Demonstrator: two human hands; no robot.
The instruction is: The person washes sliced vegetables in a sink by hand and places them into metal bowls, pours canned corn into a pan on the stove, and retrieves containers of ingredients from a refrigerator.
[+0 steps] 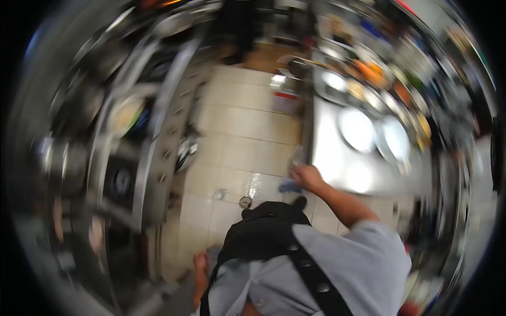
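Beside the near left corner of the steel counter [328, 152], my right hand [307, 177] is closed, with a small blue cloth [290, 185] hanging at its fingers. A faint blurred shape just above that hand is too unclear to name. My left hand [200, 260] hangs low at my left side, its fingers smeared by motion. Something greyish lies close to it, and I cannot tell whether the hand holds it. Two white plates [357, 129] [393, 139] sit side by side on the counter, to the right of and beyond my right hand.
Stoves with knobs [173, 130] line the left, with a pale round pan or bowl [126, 116] on top. Food containers [371, 73] crowd the counter's far part. A tiled floor [242, 121] runs between. A red-and-white box [285, 101] stands by the counter; a dark-clothed person [240, 31] is ahead.
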